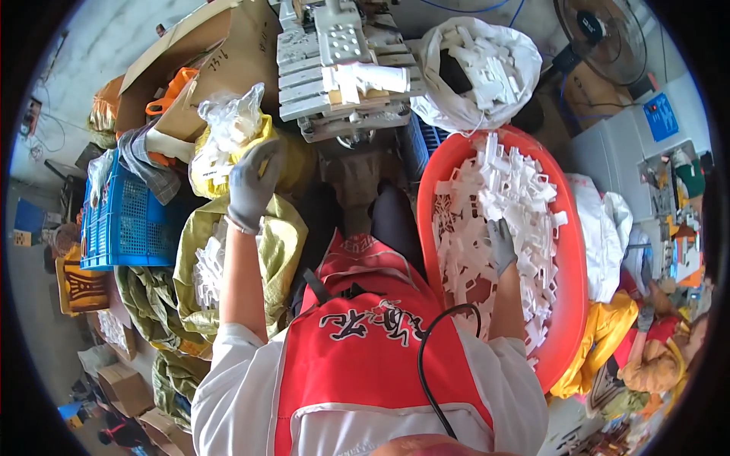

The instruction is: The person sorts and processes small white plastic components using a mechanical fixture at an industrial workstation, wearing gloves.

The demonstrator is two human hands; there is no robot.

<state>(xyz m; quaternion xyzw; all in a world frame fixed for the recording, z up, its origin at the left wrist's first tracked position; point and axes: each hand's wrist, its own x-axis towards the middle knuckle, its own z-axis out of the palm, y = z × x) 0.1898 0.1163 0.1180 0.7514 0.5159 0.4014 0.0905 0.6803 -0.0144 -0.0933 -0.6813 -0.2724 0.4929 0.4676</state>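
My left hand (253,186), in a grey glove, is raised above an open olive-yellow woven sack (285,235). Its fingers are loosely bent and apart, and no part shows in them. Just beyond it is a yellow bag (293,163) with clear plastic (232,121) on top. White plastic parts (209,270) lie inside the woven sack. On the other side, my gloved right hand (501,247) reaches into a large red tub (569,304). Its fingers are stretched out against a heap of white plastic frame-like parts (509,186); the fingertips are partly hidden among them.
Ahead stands a grey metal machine (346,72) with a slatted bed and a white part on it. A white sack of white parts (487,72) sits beside it. Leftward are a blue crate (137,216) and cardboard box (228,64). A fan (601,34) and another person (658,361) are at right.
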